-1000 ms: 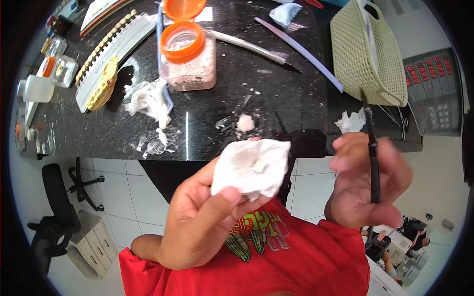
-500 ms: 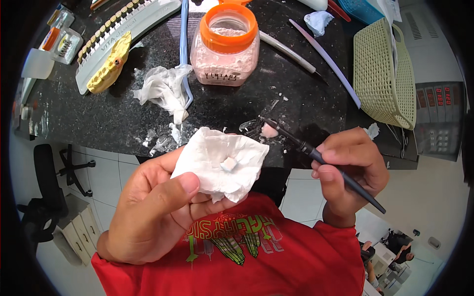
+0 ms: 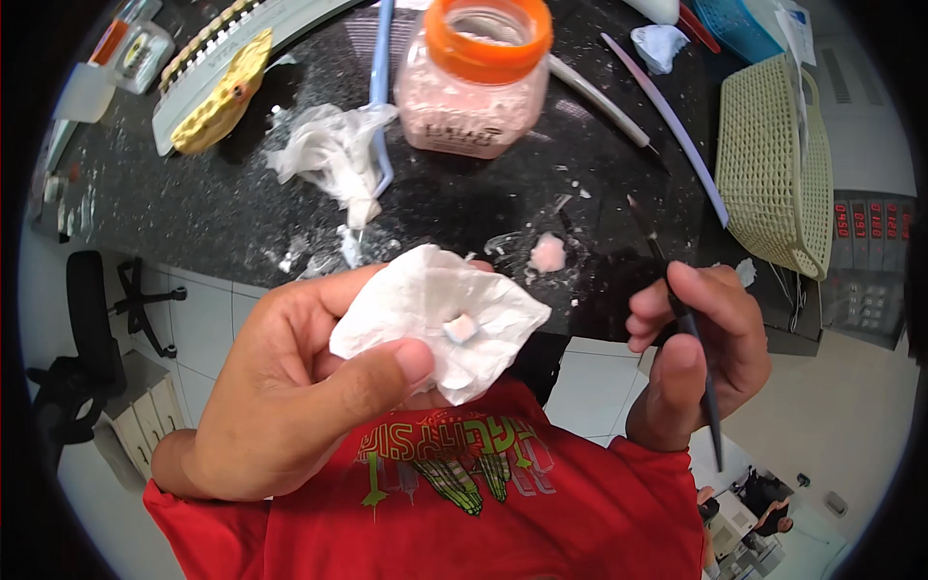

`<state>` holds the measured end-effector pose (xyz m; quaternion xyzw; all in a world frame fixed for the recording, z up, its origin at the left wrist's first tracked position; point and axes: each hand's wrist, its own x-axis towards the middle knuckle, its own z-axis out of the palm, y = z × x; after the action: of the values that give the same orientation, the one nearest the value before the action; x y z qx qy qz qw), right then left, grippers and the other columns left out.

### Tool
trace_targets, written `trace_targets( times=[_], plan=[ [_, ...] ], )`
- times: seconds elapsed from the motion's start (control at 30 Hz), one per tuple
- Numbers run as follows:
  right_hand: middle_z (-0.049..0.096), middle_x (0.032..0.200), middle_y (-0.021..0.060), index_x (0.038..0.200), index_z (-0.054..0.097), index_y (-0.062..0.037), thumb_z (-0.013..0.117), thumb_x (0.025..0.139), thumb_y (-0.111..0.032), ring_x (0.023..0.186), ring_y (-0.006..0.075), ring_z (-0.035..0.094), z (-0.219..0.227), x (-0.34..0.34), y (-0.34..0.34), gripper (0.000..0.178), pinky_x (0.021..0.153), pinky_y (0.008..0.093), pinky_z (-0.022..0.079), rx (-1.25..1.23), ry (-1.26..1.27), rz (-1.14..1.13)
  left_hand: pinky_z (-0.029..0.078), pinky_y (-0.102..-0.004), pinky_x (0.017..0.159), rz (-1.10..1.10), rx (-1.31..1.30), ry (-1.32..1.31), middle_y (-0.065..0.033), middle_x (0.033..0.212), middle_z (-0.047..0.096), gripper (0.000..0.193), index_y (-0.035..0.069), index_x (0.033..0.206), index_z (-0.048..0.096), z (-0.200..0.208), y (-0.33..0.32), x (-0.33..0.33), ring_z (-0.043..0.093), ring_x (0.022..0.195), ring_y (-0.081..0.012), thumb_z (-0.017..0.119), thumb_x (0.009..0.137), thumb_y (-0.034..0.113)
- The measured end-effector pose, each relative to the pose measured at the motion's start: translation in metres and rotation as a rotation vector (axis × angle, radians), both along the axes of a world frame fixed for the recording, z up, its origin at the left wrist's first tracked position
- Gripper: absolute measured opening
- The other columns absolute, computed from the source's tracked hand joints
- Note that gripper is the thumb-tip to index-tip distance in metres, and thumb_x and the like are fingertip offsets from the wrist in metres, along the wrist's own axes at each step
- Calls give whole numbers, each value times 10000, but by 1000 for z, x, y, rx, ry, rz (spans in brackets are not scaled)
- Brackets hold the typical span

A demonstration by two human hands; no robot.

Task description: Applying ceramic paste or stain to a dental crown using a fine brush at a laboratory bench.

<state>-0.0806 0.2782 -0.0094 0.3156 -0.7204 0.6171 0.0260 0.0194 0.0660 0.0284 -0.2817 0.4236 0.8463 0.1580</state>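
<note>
My left hand (image 3: 300,391) is closed on a crumpled white tissue (image 3: 411,314), its thumb pressing on the near edge. On the tissue rests a tiny whitish piece (image 3: 461,329), tooth-sized, with a pinkish top and bluish lower edge. To the right, my right hand (image 3: 725,324) grips a slim black brush (image 3: 684,314) between thumb and fingers. Its narrow tip points up and away, apart from the tissue. Between the hands, farther off, a small pink mound of paste or powder (image 3: 547,253) lies on the dark speckled bench (image 3: 193,213).
An orange-rimmed open jar of pink powder (image 3: 474,106) stands beyond the tissue. Another crumpled tissue (image 3: 329,155), a blue handled tool (image 3: 384,116), a yellow dental model (image 3: 224,92) and a tooth shade guide (image 3: 179,106) lie left. A woven basket (image 3: 773,164) stands right.
The brush tip has left the pink mound and swung right, the handle now steeper. My right hand has turned slightly. The tissue and small piece have shifted slightly; the view has moved.
</note>
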Motion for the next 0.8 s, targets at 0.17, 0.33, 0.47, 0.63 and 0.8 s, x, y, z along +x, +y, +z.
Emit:
trace_targets(
  times=[0.17, 0.33, 0.47, 0.63, 0.8],
  plan=[
    [620, 709, 131, 915, 639, 53, 655, 764, -20, 563, 132, 577, 3, -9, 11, 169, 467, 202, 442, 63, 189, 91, 471, -211, 687, -25, -6, 3, -201, 1114, 621, 576, -114, 1256, 458, -1, -1, -1, 627, 860, -135, 676, 819, 192],
    [529, 679, 86, 812, 481, -32, 682, 778, -120, 517, 93, 469, -7, 0, 3, 222, 455, 190, 385, 63, 121, -42, 501, -248, 750, -41, -22, 9, -197, 1130, 617, 587, -109, 1256, 457, -2, 1, 4, 637, 926, -163, 685, 815, 206],
    [582, 590, 105, 778, 564, 11, 662, 627, 56, 456, 111, 529, -10, -8, 2, 185, 382, 189, 389, -47, 232, 53, 507, -330, 876, -42, -52, 24, -204, 1123, 620, 604, -111, 1254, 452, -1, 2, 2, 640, 989, -224, 696, 811, 220],
    [591, 594, 102, 773, 573, 5, 676, 626, 48, 464, 120, 550, -7, -10, 2, 184, 383, 190, 398, 16, 248, 68, 499, -365, 914, -46, -89, 41, -218, 1108, 625, 598, -111, 1241, 461, -6, 4, 4, 638, 1011, -259, 696, 819, 243],
    [598, 605, 103, 771, 580, 8, 682, 630, 46, 476, 128, 566, -5, -11, 2, 178, 392, 193, 411, 49, 249, 96, 498, -370, 917, -39, -116, 50, -229, 1107, 624, 560, -103, 1214, 490, -5, 5, 4, 638, 1013, -259, 698, 823, 239]
  ],
)
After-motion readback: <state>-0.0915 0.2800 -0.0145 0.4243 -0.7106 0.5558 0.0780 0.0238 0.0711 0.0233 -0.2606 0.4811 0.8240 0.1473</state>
